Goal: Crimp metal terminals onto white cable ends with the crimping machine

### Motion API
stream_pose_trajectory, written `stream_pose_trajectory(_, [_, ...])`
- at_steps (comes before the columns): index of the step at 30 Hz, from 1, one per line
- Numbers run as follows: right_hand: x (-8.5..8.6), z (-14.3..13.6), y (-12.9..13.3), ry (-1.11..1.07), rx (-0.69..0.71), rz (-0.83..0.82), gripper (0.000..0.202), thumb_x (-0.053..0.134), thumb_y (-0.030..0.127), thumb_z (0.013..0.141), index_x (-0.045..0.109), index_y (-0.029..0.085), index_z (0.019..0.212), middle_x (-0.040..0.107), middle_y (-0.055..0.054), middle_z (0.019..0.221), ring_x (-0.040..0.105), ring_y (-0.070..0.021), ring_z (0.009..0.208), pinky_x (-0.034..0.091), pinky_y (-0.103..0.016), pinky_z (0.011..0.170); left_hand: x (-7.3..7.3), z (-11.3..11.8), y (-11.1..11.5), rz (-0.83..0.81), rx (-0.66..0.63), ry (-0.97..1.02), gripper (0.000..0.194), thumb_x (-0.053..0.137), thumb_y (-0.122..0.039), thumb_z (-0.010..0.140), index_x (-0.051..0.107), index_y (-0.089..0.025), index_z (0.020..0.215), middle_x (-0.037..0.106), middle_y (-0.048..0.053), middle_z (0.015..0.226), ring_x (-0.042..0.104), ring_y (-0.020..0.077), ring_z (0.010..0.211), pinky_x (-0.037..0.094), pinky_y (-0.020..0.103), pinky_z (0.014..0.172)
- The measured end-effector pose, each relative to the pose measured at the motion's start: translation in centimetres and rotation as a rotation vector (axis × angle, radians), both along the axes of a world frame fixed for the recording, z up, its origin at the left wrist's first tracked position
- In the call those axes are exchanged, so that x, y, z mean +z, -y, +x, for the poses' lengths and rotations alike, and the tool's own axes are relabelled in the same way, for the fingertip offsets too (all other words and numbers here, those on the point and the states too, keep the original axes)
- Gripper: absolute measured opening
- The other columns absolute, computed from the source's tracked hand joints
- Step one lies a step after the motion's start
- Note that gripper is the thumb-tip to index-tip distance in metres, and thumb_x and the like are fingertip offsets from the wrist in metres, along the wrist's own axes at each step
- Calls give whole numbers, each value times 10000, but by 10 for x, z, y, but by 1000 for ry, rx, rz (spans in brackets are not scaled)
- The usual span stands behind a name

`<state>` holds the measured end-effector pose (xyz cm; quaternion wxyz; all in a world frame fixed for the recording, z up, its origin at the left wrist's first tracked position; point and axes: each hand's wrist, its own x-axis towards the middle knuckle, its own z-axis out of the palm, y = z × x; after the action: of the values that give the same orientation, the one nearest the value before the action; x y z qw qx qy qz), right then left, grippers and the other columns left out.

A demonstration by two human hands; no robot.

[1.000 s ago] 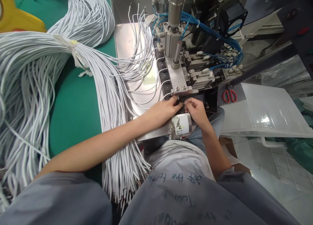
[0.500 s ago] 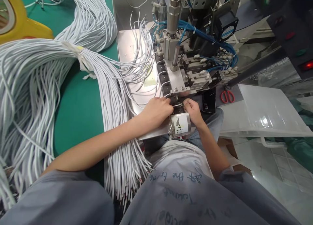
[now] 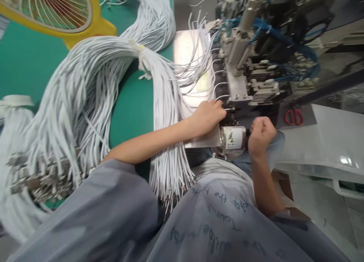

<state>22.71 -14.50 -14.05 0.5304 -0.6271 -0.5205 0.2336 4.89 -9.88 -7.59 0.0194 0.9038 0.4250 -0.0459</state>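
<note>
My left hand [image 3: 209, 116] rests at the black fixture strip [image 3: 221, 78] of the machine, its fingers bent over the strip's near end; whatever lies under the fingertips is hidden. My right hand [image 3: 260, 135] is closed and held apart from the strip, right of a small labelled container [image 3: 233, 138]. Anything inside its fingers is too small or hidden to make out. White cables [image 3: 167, 102] run in a tied bundle beneath my left forearm, and several single ends curve over to the strip. The metal press head [image 3: 237, 83] stands just beyond my hands.
A yellow fan [image 3: 95, 11] stands on the green table [image 3: 131, 102] at the upper left. Connector ends [image 3: 42, 178] of more cables lie at lower left. Red-handled scissors [image 3: 294, 117] and a white translucent tray [image 3: 327, 140] are at the right.
The view has swung left, so things appear farther right. My right hand has pulled away from the strip to the right and closed; my left hand has stayed by the strip.
</note>
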Motion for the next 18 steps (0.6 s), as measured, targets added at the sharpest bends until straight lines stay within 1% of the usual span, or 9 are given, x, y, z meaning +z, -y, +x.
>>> stream_pose_trajectory(1, [7,-7,14,36,-11,30,292,426,343,883,483,193,638,447,22,583,414,-106,542,347,-244,538,0,0,0,7,42,-14,276,406,-18,837,634,-88,977,609,146,961,581,224,863,350,289,579])
stream_pose_trajectory(2, [14,-17,29,60,49,34,277,439,318,878,515,189,645,490,11,592,441,-110,546,363,-247,551,0,0,-1,8,69,-24,300,388,-4,839,620,-74,1016,605,157,981,576,230,882,342,290,577])
stream_pose_trajectory(4, [20,-43,55,73,408,-125,223,499,281,844,577,185,658,543,7,576,463,-109,518,375,-241,536,0,-1,-2,1,101,-33,328,365,14,840,602,-57,1055,599,168,1002,569,232,894,321,289,565])
stream_pose_trajectory(6, [17,-71,73,31,757,-360,214,504,264,833,606,183,663,577,3,579,503,-114,529,391,-233,543,0,0,-3,-1,106,-27,329,361,25,836,602,-56,1044,596,166,999,568,223,873,301,285,553])
stream_pose_trajectory(8, [11,-91,81,32,944,-482,197,500,251,825,620,182,684,591,6,592,511,-114,541,386,-229,553,2,1,0,9,111,-18,321,361,37,828,618,-63,992,600,156,962,570,213,840,294,281,549])
stream_pose_trajectory(10, [9,-97,82,71,960,-510,180,487,231,818,620,182,706,584,13,591,492,-110,534,367,-228,549,7,3,5,22,101,19,304,372,38,819,633,-70,930,603,142,903,572,209,815,301,278,552])
stream_pose_trajectory(12, [14,-86,78,102,860,-504,175,462,215,821,610,180,733,564,17,574,475,-110,517,350,-229,534,13,6,12,1,20,132,249,407,-20,843,645,-80,882,603,130,865,572,205,799,324,279,565])
stream_pose_trajectory(16, [36,-36,59,45,654,-471,202,494,277,825,589,161,688,555,9,558,483,-120,516,356,-239,510,18,11,23,-281,-282,546,302,398,-257,940,658,-113,890,621,86,852,577,151,763,401,253,642])
stream_pose_trajectory(18, [45,-14,45,-16,547,-417,221,568,325,793,587,156,652,560,12,570,492,-117,531,374,-237,510,13,11,21,-409,-314,710,342,395,-326,947,665,-120,904,631,66,816,578,129,727,415,233,649])
